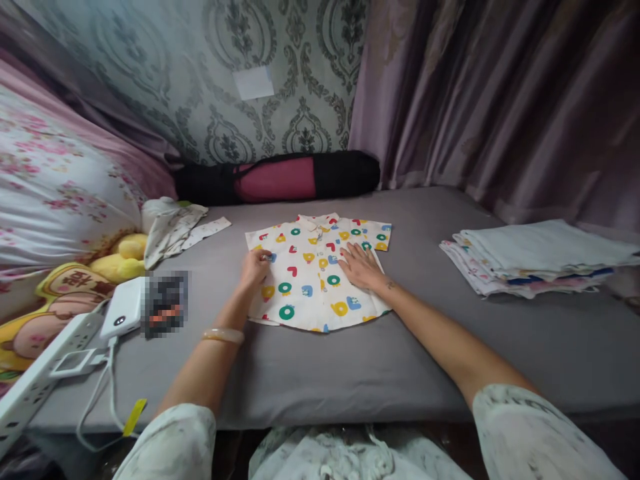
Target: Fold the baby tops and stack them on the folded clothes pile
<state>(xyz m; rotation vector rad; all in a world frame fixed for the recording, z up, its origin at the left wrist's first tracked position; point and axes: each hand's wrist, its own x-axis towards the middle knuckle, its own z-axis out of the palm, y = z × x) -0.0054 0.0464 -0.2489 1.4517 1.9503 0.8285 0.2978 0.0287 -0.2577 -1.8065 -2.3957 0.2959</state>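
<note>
A small white short-sleeved shirt [313, 293] with colourful printed shapes lies spread on the grey sheet, its collar toward the wall. My left hand [256, 267] is at the shirt's left edge below the sleeve, with its fingers bent together; whether they pinch the cloth is hidden. My right hand [360, 267] rests flat on the right side of the shirt front, fingers spread, just below the right sleeve.
A stack of folded clothes [545, 257] lies at the right. A black and red long bag [280, 179] lies along the wall. To the left are crumpled cloth [173, 233], yellow plush toys [120, 260], a power bank [123, 308] with cables and a power strip [50, 373].
</note>
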